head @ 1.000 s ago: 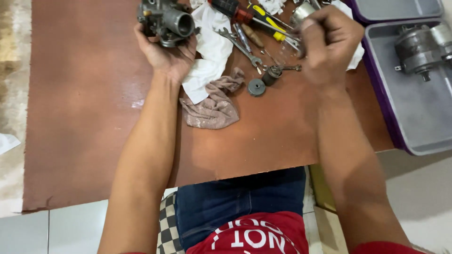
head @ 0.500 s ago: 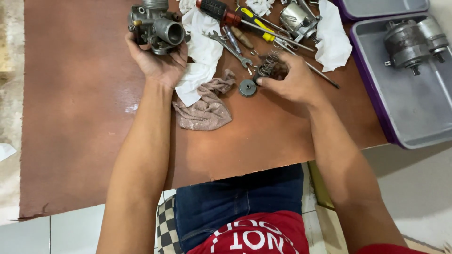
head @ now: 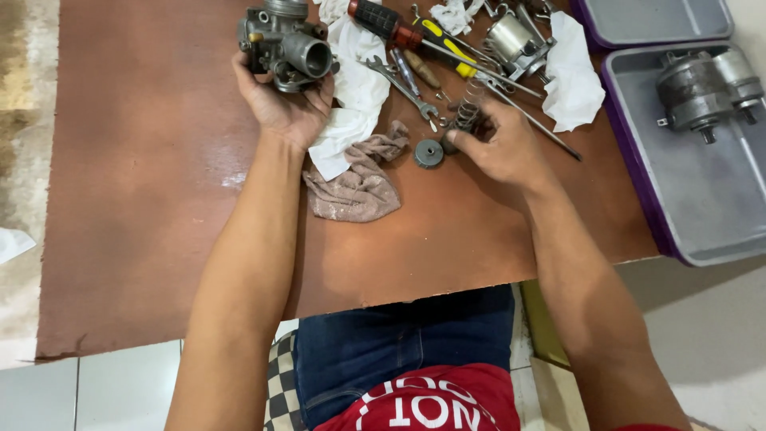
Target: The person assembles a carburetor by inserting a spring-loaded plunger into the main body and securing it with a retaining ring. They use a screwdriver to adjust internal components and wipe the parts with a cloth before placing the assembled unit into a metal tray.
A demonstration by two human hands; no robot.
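Observation:
My left hand (head: 286, 108) holds a grey metal carburettor body (head: 284, 44) up over the far edge of the brown board (head: 136, 199). My right hand (head: 503, 144) rests on the board with its fingertips pinching a coil spring (head: 467, 108) that stands among the loose parts. A small round grey cap (head: 428, 152) lies just left of that hand. A crumpled beige rag (head: 359, 183) lies between my two forearms, partly under a white cloth (head: 351, 96).
Screwdrivers (head: 399, 28), a wrench (head: 403, 88), a shiny metal part (head: 515, 40) and another white cloth (head: 570, 76) crowd the far middle. A grey tray (head: 702, 207) with a purple rim at right holds a metal motor part (head: 702, 84). A second tray (head: 654, 20) lies behind.
My right hand came down from the far tool pile onto the board and closed on the coil spring. The left hand kept the carburettor in place.

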